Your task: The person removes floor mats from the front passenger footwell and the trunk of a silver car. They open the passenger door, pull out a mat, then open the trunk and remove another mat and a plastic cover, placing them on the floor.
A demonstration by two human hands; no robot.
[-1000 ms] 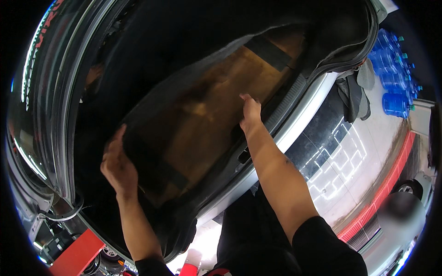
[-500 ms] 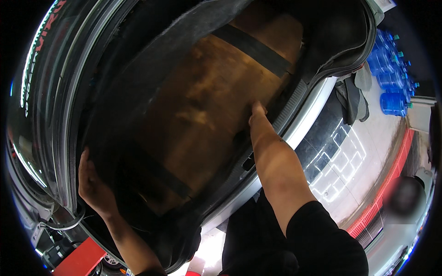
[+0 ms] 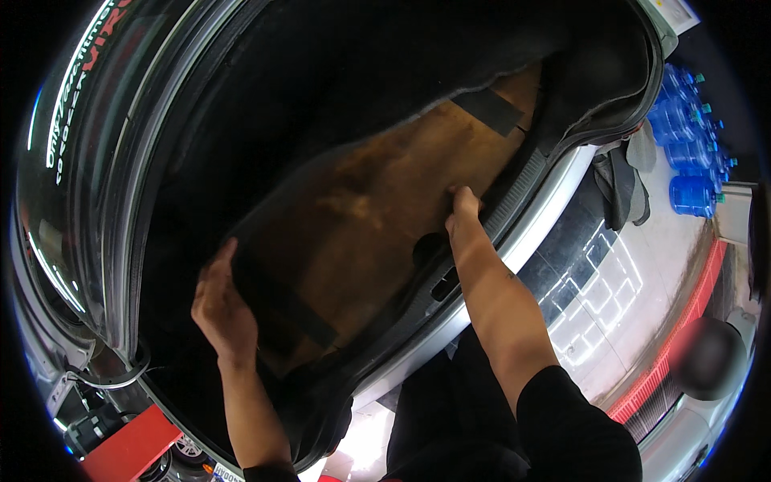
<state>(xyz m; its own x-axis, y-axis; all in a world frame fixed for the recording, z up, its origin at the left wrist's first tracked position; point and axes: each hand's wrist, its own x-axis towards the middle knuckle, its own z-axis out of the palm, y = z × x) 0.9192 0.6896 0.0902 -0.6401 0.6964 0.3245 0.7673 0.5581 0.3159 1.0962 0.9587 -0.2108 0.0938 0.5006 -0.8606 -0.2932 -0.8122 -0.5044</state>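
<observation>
Brown floor board (image 3: pixel 385 193) — black strips (dark trunk)

Your left hand (image 3: pixel 221 309) is raised with fingers together and extended, palm facing right, forearm bare below it. Your right hand (image 3: pixel 463 215) reaches further forward, fingers curled downward, its bare forearm stretched out from a dark sleeve at the elbow.

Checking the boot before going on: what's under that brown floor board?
Cannot tell. The brown floor board covers the well; both hands rest on it, with black strips across it.
</observation>
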